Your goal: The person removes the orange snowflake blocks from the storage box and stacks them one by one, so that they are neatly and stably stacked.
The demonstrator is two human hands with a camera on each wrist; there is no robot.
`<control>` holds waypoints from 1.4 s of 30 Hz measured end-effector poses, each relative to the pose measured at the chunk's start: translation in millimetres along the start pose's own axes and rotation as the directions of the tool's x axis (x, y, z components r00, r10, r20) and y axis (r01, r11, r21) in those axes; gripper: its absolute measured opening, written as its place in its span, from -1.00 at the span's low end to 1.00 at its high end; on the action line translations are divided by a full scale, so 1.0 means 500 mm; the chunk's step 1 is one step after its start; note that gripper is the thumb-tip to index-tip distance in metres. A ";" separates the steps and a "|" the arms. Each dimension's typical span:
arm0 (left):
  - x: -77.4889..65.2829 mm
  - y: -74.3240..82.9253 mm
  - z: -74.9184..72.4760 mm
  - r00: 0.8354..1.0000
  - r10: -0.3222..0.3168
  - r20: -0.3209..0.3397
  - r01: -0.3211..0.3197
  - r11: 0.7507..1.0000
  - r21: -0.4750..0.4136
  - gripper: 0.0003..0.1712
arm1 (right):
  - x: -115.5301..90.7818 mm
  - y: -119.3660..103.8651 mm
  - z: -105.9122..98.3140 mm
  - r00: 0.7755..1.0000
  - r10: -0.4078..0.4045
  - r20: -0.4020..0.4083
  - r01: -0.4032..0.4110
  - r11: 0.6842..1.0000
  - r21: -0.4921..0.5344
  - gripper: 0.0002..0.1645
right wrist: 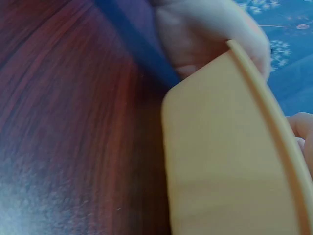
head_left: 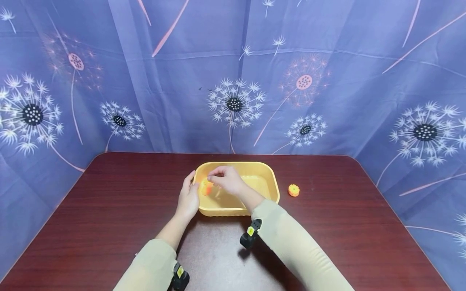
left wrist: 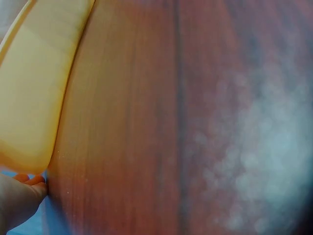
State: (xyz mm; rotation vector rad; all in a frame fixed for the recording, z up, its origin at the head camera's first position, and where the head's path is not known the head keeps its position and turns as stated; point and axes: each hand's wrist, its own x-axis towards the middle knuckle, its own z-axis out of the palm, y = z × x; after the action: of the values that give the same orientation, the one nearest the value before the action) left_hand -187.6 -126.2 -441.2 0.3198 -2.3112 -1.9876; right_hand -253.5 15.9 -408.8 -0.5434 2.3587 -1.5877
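A yellow plastic basin sits on the table. My left hand grips its left end, the thumb at the rim and the fingers along the outside. In the left wrist view, that hand's fingers meet the basin's corner. My right hand reaches over the basin toward its left end, thumb and fingertips brought together. Just below these fingertips, small orange pieces show inside the basin. I cannot tell whether the right fingertips hold one. In the right wrist view, the basin's wall hides most of the right hand.
To the right of the basin, a small round orange and yellow piece with a scalloped edge lies on the dark red wooden table. A blue curtain with dandelion prints hangs behind and at both sides of the table.
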 end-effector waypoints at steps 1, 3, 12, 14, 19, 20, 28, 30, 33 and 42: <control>0.000 0.000 0.000 1.000 -0.001 -0.001 0.001 1.000 0.000 -0.45 | -0.001 0.001 0.002 1.000 0.007 0.006 -0.007 1.000 -0.005 -0.76; -0.001 0.000 0.001 1.000 -0.002 -0.001 0.002 1.000 -0.008 -0.45 | -0.002 0.004 0.005 1.000 0.012 0.015 -0.012 1.000 -0.018 -0.77; 0.001 0.000 0.001 1.000 -0.002 -0.002 0.002 0.999 -0.047 -0.45 | 0.006 0.023 0.004 0.998 -0.017 0.056 0.026 0.987 -0.158 -0.80; 0.001 -0.001 0.000 1.000 0.004 -0.001 -0.004 0.999 -0.053 -0.45 | 0.007 0.028 0.005 0.995 -0.031 0.092 0.049 0.980 -0.193 -0.80; 0.001 -0.002 -0.001 1.000 -0.007 0.009 0.007 0.998 -0.065 -0.45 | 0.007 0.033 0.008 0.985 -0.036 0.168 0.082 0.958 -0.276 -0.75; 0.001 -0.001 -0.002 1.000 -0.011 0.010 0.012 0.998 -0.062 -0.45 | 0.007 0.033 0.008 0.983 -0.038 0.181 0.092 0.950 -0.300 -0.73; 0.000 0.002 0.002 1.000 -0.012 0.014 0.013 0.998 -0.063 -0.45 | 0.003 0.030 0.006 0.963 -0.045 0.267 0.175 0.857 -0.485 -0.69; 0.002 0.001 0.002 1.000 -0.012 0.013 0.013 0.998 -0.064 -0.45 | 0.003 0.030 0.006 0.962 -0.041 0.271 0.175 0.854 -0.490 -0.74; 0.004 0.000 0.002 1.000 -0.009 0.012 0.010 0.998 -0.069 -0.45 | 0.003 0.031 0.008 0.965 -0.045 0.259 0.170 0.859 -0.484 -0.78; 0.007 -0.003 0.000 1.000 -0.004 0.007 0.004 0.997 -0.079 -0.45 | 0.007 0.032 0.015 0.963 -0.039 0.267 0.175 0.844 -0.507 -0.61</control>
State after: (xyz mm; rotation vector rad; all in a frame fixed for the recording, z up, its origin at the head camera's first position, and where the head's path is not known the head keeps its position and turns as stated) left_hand -190.8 -126.9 -443.1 0.3130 -2.2303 -2.0782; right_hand -256.1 13.6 -426.5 -0.9388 2.5862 -0.8130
